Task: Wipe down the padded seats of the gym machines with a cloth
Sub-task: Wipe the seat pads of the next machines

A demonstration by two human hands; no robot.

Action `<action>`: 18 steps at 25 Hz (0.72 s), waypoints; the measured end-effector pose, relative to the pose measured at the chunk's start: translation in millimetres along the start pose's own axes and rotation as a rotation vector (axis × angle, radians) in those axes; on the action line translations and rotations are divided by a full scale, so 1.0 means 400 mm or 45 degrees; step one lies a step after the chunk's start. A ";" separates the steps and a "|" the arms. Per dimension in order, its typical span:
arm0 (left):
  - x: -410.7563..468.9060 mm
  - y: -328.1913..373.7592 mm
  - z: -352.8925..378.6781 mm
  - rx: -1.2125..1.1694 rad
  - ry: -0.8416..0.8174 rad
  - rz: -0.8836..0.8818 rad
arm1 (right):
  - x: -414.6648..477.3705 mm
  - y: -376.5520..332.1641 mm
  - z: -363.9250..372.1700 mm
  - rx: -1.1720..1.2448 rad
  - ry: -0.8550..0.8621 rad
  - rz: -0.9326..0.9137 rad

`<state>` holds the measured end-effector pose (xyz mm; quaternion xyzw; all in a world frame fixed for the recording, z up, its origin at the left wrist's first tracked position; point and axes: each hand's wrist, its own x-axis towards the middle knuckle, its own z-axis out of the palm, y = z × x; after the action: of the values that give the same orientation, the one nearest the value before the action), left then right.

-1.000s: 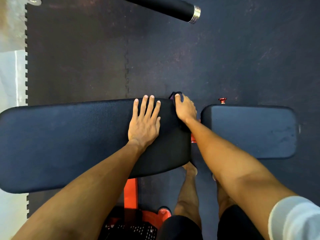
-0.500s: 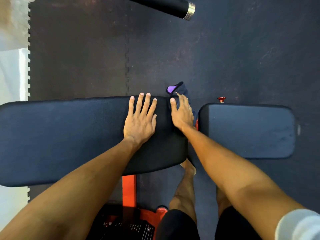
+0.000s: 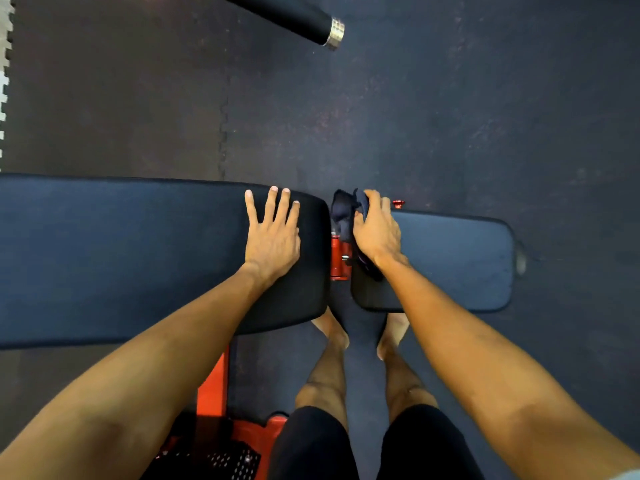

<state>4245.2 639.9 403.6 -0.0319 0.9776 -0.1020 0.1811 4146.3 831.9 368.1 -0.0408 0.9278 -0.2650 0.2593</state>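
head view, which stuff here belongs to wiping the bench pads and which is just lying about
In the job: dark cloth, right hand gripping it, left hand flat on the long pad, short seat pad.

Just there: black bar with a metal end, red knob, red frame, rubber floor mats.

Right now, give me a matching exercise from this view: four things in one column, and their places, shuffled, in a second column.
Things:
1. left hand
2. cloth
3. bar
4. red knob

Places:
A. at the top edge of the view
B. flat on the long pad
C. gripped in the right hand
D. by the short pad's far edge

Pairs: 1-B, 2-C, 3-A, 4-D
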 end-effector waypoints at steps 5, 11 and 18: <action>0.041 0.125 0.041 -0.067 -0.017 0.156 | -0.016 0.149 -0.045 -0.337 0.142 0.222; 0.073 0.203 0.081 0.092 -0.047 0.196 | -0.009 0.177 0.001 -0.729 -0.031 -0.563; 0.081 0.225 0.118 0.158 0.050 0.174 | 0.120 0.109 0.050 -1.173 -0.412 -0.663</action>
<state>4229.6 715.8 330.2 0.0483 0.9727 -0.1503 0.1700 4117.7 849.5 309.3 -0.4185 0.8553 0.1226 0.2797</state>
